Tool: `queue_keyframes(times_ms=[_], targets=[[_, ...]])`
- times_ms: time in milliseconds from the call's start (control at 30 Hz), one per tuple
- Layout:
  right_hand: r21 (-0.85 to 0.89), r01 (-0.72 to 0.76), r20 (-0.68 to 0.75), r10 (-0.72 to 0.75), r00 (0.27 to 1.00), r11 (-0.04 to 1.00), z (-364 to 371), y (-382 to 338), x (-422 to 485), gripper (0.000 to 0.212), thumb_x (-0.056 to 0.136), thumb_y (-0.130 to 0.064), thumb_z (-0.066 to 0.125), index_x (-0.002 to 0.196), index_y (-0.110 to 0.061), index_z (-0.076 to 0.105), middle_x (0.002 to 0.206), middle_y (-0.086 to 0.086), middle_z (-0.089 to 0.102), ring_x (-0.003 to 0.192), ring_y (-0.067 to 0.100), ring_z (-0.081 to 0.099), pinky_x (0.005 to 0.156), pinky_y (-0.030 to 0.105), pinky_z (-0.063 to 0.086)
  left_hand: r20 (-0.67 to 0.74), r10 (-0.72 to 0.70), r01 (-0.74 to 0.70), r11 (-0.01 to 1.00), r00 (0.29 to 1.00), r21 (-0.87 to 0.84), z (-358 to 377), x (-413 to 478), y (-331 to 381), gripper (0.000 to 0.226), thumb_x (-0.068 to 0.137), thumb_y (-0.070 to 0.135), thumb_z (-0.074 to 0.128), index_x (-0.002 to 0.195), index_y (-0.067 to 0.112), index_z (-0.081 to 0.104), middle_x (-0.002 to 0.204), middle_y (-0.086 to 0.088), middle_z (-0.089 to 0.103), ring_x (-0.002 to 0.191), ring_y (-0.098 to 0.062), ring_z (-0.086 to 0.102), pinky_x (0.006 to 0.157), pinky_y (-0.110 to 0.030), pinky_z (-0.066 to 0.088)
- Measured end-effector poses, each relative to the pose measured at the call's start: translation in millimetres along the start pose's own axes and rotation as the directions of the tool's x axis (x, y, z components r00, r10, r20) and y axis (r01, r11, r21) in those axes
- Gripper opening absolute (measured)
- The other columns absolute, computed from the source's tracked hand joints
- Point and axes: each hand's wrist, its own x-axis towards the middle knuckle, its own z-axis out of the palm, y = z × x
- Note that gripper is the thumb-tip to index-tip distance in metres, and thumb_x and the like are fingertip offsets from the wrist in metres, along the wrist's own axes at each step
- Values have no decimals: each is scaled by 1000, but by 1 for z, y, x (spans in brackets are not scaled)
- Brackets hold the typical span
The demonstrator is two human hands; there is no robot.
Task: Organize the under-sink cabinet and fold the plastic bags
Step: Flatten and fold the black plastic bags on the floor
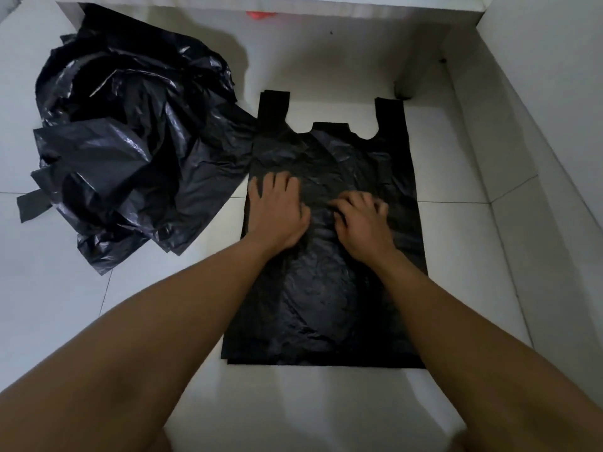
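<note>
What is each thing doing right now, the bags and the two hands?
Flat black plastic handled bag: spread out on the white tiled floor, not yet folded.
Crumpled heap of black plastic bags: scrunched up, unfolded, beside it.
Left hand: flat, pressing the spread bag.
Right hand: fingers bent on the spread bag; pinching unclear.
</note>
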Motion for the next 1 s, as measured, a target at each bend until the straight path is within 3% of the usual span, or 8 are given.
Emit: queue_keyframes(times_ms=[133,333,533,667,767,867,1000], targets=[[36,-1,-86,4,996,999,0,14,26,29,91,-25,48,115,-23,64,116,1,54,112,24,45,89,41,29,78,0,-3,999,997,39,26,35,-7,48,95,41,42,135,13,49,145,-12,45,137,-33,36,119,-59,16],[-78,187,69,-182,981,979,9,38,81,33,96,-35,45,122,-23,59,123,5,52,110,30,46,85,42,33,78,-13,13,1000,997,-2,46,44,-15,66,93,65,41,136,16,47,145,-10,43,135,-32,36,117,-57,20],[-45,-6,16,7,1000,999,-7,129,153,41,100,-46,38,136,-29,48,139,4,44,129,29,37,104,51,28,145,-40,39,999,989,8,42,43,-13,85,87,79,36,147,19,38,152,-8,35,143,-33,28,120,-62,9],[-64,-25,72,30,997,998,-23,173,197,48,103,-47,31,145,-27,40,152,6,37,137,29,32,108,50,23,199,-60,57,998,978,24,39,48,-12,91,86,81,33,155,22,29,160,-6,28,149,-33,20,119,-66,3],[-36,-29,37,30,999,999,-32,171,223,51,105,-46,27,151,-25,32,158,4,30,140,28,30,110,50,21,222,-66,63,998,973,21,36,49,-12,92,84,80,36,155,22,30,160,-7,28,149,-34,20,119,-66,3],[-56,-41,-76,37,996,998,-42,163,240,47,104,-40,31,147,-24,40,153,5,36,136,28,35,108,48,26,239,-71,69,997,968,18,35,50,-12,95,82,82,40,154,21,33,159,-7,30,149,-35,20,118,-67,4],[-111,-18,27,21,999,994,-30,150,233,48,99,-46,39,139,-21,48,143,9,44,129,31,39,102,50,30,271,-73,69,997,960,22,33,53,-13,104,76,89,40,154,22,32,160,-6,29,149,-34,20,118,-67,3]])
